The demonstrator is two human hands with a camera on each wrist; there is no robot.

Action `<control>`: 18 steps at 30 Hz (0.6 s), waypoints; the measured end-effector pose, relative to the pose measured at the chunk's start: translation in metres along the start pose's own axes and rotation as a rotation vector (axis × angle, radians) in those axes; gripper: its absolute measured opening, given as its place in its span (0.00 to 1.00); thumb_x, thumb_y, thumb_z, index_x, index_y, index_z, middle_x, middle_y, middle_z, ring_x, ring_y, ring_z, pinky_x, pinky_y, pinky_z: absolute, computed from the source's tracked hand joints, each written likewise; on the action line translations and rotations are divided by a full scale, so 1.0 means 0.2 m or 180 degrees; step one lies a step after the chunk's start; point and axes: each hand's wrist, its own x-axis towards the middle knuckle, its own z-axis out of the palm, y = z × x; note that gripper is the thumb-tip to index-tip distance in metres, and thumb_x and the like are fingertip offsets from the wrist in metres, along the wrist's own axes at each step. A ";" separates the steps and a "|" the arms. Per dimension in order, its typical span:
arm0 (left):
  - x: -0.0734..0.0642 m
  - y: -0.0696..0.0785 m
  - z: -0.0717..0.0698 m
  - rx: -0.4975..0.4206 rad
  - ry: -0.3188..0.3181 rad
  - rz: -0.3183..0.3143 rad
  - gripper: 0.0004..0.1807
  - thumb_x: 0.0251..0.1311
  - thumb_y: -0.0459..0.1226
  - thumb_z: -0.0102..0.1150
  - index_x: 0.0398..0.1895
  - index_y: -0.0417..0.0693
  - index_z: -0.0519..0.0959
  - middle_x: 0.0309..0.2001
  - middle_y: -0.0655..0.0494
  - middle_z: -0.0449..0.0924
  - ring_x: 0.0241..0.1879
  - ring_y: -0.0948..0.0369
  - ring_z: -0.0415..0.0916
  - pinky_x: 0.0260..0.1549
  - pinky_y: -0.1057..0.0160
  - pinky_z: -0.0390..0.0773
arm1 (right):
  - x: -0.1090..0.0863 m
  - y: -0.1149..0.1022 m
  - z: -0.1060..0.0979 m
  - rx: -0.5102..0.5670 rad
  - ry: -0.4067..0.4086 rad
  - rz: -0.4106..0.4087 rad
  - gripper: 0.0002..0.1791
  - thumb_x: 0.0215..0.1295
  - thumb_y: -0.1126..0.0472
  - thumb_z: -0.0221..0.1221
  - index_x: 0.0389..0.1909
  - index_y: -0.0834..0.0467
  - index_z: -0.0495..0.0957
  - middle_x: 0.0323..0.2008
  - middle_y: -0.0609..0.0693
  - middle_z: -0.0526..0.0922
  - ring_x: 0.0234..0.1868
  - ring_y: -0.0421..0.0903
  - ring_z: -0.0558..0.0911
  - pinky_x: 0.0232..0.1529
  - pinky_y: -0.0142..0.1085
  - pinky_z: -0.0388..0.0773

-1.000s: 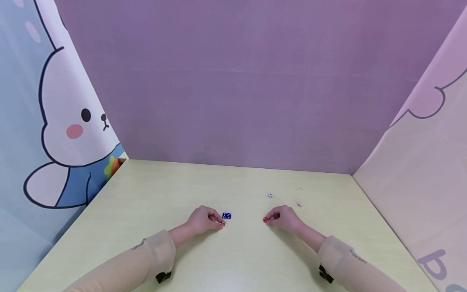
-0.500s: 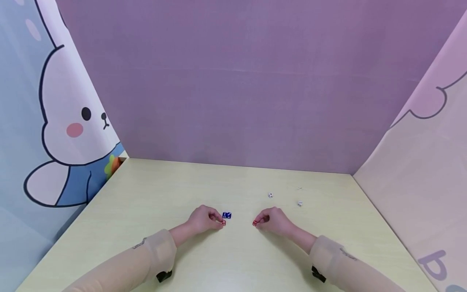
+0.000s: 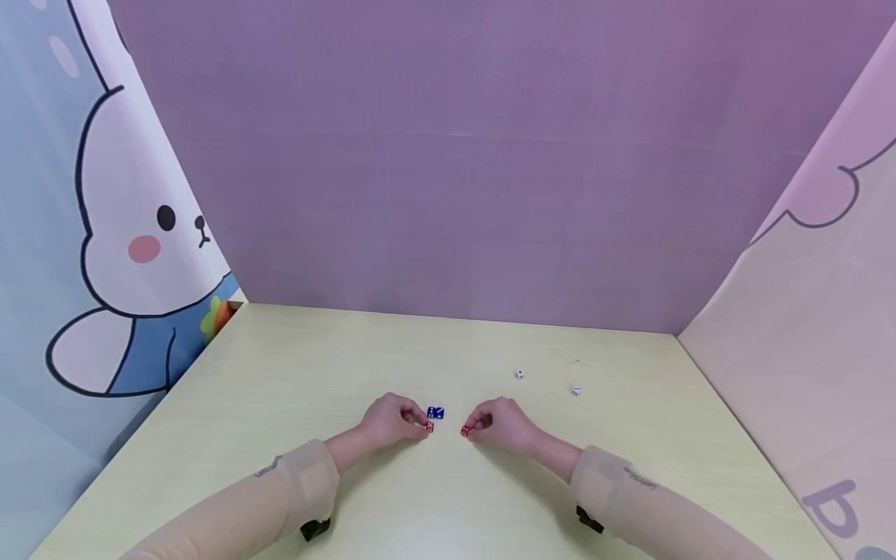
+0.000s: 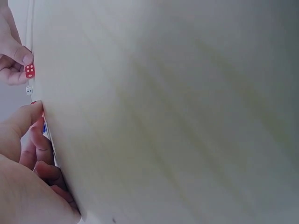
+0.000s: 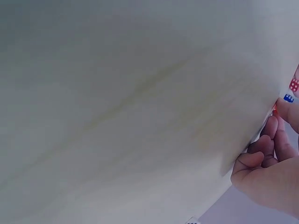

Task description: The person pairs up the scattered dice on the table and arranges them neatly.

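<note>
Between thumb and finger, my left hand [image 3: 389, 421] pinches a red die [image 3: 430, 427] at the table's middle. Two blue dice [image 3: 435, 413] sit side by side just beyond that die. Over to the right, my right hand [image 3: 505, 425] pinches a second red die [image 3: 465, 431], a short gap from the first. In the left wrist view this second red die [image 4: 30, 70] shows white pips under the thumb. The right wrist view has the left hand's red die [image 5: 294, 85] and a blue die [image 5: 288, 98] beyond my right fingertips, which mostly hide their own die.
Two white dice lie farther back on the right: one die [image 3: 519, 374] nearer the middle, the other die [image 3: 575, 390] to its right. The pale wooden table [image 3: 336, 350] meets a purple backdrop [image 3: 448, 171] behind and printed cloth panels at both sides.
My right hand has slid left across the table with its red die, closing much of the distance to the left hand's die. The left hand and the blue and white dice stay put.
</note>
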 end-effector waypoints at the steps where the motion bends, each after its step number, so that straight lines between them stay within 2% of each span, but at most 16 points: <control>1: 0.00 0.00 0.00 0.0003 0.0001 0.0004 0.07 0.43 0.38 0.74 0.27 0.52 0.84 0.22 0.62 0.75 0.25 0.64 0.67 0.28 0.66 0.66 | 0.01 0.00 0.01 0.0003 0.0002 -0.0021 0.05 0.51 0.65 0.68 0.30 0.56 0.83 0.25 0.42 0.81 0.27 0.35 0.75 0.31 0.26 0.73; 18: 0.00 -0.01 0.00 0.0016 0.0013 0.0017 0.07 0.43 0.37 0.74 0.27 0.52 0.84 0.22 0.62 0.75 0.25 0.64 0.68 0.28 0.66 0.67 | 0.09 -0.11 0.09 -0.0018 0.0030 -0.0231 0.04 0.51 0.67 0.67 0.29 0.59 0.83 0.24 0.44 0.81 0.25 0.35 0.73 0.31 0.26 0.72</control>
